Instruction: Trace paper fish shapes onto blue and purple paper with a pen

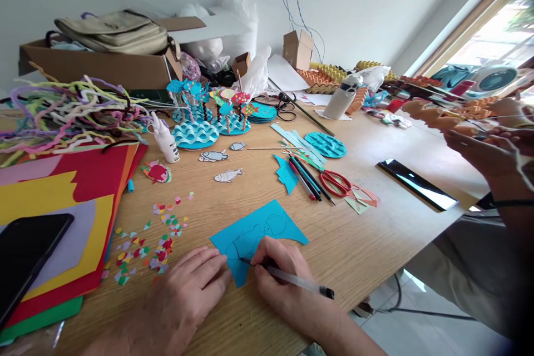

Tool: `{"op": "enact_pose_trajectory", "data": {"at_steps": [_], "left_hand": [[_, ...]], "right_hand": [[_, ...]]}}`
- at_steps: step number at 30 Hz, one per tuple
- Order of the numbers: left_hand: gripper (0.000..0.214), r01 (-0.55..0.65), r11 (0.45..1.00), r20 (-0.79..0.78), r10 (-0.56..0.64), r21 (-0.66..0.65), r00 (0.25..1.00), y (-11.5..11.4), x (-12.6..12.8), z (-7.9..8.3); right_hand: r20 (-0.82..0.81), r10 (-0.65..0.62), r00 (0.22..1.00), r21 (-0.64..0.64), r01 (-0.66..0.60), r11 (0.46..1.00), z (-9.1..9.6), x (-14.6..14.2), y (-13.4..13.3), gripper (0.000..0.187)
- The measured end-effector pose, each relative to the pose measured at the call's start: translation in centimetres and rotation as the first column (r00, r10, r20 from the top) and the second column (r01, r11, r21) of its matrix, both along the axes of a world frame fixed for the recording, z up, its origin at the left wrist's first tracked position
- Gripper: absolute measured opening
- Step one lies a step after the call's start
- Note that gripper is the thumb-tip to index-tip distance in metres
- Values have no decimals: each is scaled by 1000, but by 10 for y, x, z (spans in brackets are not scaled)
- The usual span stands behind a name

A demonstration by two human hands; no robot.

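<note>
A piece of blue paper (254, 233) with fish outlines drawn on it lies on the table in front of me. My right hand (279, 278) grips a pen (298, 281), its tip on the paper by one outline. Flat at the paper's lower left edge, my left hand (196, 283) rests with its fingers stretched out. Small fish cut-outs (228, 176) lie beyond the paper. Several pens (306, 181), red-handled scissors (335, 183) and a blue paper scrap (286, 174) are to their right.
Confetti bits (162, 253), coloured paper sheets (94, 200) and a black phone (33, 256) lie left. A glue bottle (166, 139) stands near wavy blue fish models (196, 133). Another phone (417, 183) lies right, near another person's hand (484, 153). The table edge (400, 264) runs along the right.
</note>
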State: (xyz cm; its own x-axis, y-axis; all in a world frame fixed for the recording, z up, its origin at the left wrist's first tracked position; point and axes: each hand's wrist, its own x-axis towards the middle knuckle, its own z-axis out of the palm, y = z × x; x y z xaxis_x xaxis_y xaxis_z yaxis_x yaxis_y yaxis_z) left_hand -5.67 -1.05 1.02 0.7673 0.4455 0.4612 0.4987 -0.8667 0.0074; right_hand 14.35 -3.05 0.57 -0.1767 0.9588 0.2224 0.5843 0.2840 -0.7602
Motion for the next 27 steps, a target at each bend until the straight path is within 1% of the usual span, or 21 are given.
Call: {"op": "enact_pose_trajectory", "data": {"at_steps": [5,10,13,16,18,20,22,24,27], "left_hand": [[42,20,1000,-41,-20,-15,999,0,-1,4],[43,12,1000,-28,-13,-20,1000,0,-1,8],[40,14,1000,-21,-15,-27,1000,-2,0,-1],[44,-45,998,92,48,-32,995,-5,1,-15],[46,-63,996,123,70,-60,990,-6,2,-20],[43,-24,995,72,31,-98,997,-5,2,-17],[38,33,990,5,-32,-141,999,-3,1,-8],[36,61,979,-34,-69,-194,997,-1,1,1],[33,31,955,-65,-52,-296,997,0,0,8]], "right_hand": [[2,2,1000,-38,-2,999,2,0,-1,13],[-29,-13,1000,-55,12,998,5,1,-1,12],[-39,-34,999,-46,32,998,4,0,-1,12],[-36,-10,999,-50,8,999,3,-2,0,14],[-32,10,999,-56,-12,998,3,-3,0,14],[-27,30,999,-53,-31,998,4,-3,-1,13],[-13,47,999,-40,-48,998,5,-3,-1,13],[1,61,998,-39,-61,997,6,-2,-1,13],[-7,54,999,-57,-54,997,6,-2,-1,14]]}}
